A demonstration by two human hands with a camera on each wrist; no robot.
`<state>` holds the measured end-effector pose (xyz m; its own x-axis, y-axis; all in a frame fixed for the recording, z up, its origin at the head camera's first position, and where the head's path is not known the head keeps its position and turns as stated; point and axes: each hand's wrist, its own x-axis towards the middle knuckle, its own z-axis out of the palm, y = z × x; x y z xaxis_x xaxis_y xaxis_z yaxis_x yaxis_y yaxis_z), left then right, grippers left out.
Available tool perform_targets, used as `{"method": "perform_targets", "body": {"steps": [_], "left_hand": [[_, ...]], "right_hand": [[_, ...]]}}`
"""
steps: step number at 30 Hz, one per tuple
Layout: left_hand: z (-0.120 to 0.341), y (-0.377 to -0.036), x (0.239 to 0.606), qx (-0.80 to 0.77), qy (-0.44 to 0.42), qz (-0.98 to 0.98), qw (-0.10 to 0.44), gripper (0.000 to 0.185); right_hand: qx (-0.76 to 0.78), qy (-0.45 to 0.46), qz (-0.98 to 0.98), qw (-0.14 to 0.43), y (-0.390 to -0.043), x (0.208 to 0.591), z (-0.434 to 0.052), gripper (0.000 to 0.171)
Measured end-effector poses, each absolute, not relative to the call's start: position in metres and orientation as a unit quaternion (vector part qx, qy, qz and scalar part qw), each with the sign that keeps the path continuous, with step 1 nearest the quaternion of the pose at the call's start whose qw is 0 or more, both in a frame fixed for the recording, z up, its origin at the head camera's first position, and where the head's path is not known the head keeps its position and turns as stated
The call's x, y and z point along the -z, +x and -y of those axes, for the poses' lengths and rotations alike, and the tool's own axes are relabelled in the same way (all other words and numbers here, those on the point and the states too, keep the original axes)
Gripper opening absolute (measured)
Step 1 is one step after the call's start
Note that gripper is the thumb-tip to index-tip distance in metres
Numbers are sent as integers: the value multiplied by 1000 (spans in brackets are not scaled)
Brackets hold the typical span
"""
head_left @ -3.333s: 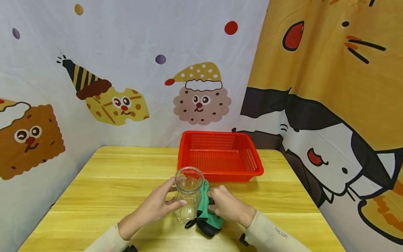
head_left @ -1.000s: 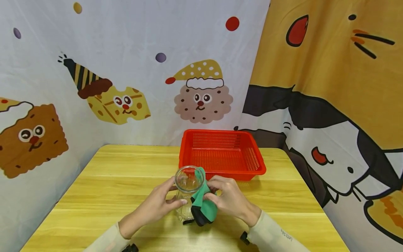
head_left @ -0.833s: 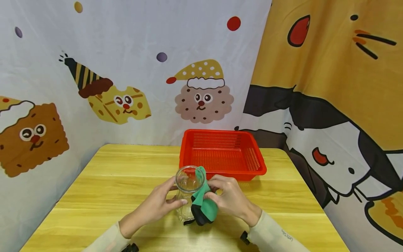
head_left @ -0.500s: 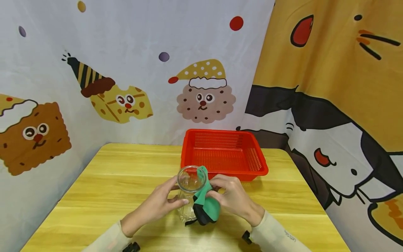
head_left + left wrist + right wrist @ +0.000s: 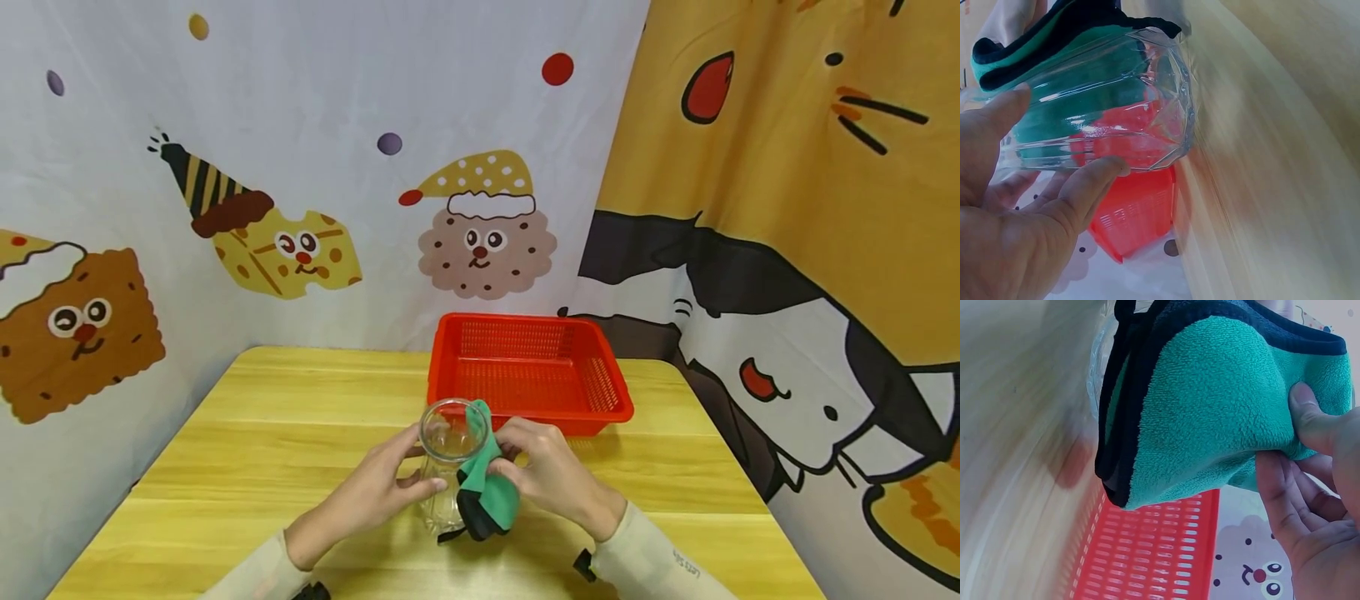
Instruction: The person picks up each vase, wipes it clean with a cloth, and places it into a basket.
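Left hand: the left hand (image 5: 372, 494) is wrapped round the clear glass jar (image 5: 448, 462), thumb on the near side and fingers on the far wall, steadying it upright on the wooden table (image 5: 247, 450).
Right hand: the right hand (image 5: 550, 475) pinches a green cloth (image 5: 487, 492) with a black edge, bunched against the jar's right side, thumb pressing the fold.
Cloth and jar: one corner of the cloth lies over the rim at the right; the rest hangs outside, down to the table, directly under the right hand's grip.
Jar contents: apart from that corner at the mouth, nothing shows inside the glass; the green seen through the wall (image 5: 1085, 106) is the cloth lying behind it.
Risk, tipping: a sideways push from the cloth could tilt the jar if the left hand's hold slackens, as the glass looks smooth.
Risk, snagging: the dangling black loop near the base could catch under the jar.
Basket: the red basket (image 5: 611, 392), just beyond both hands, holds nothing visible.
Beyond: cartoon-printed curtains (image 5: 480, 225) hang behind the table.
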<state>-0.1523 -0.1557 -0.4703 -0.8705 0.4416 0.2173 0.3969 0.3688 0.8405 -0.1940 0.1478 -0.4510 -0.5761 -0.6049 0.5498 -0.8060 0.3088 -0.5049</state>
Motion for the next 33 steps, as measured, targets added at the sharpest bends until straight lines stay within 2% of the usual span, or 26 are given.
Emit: {"method": "perform_targets", "body": {"steps": [20, 33], "left_hand": [[155, -151, 470, -501, 255, -827, 18, 75], [154, -148, 467, -500, 253, -828, 17, 76]], "right_hand": [[-322, 450, 823, 131, -190, 448, -145, 20], [-304, 444, 837, 94, -191, 453, -147, 21]]}}
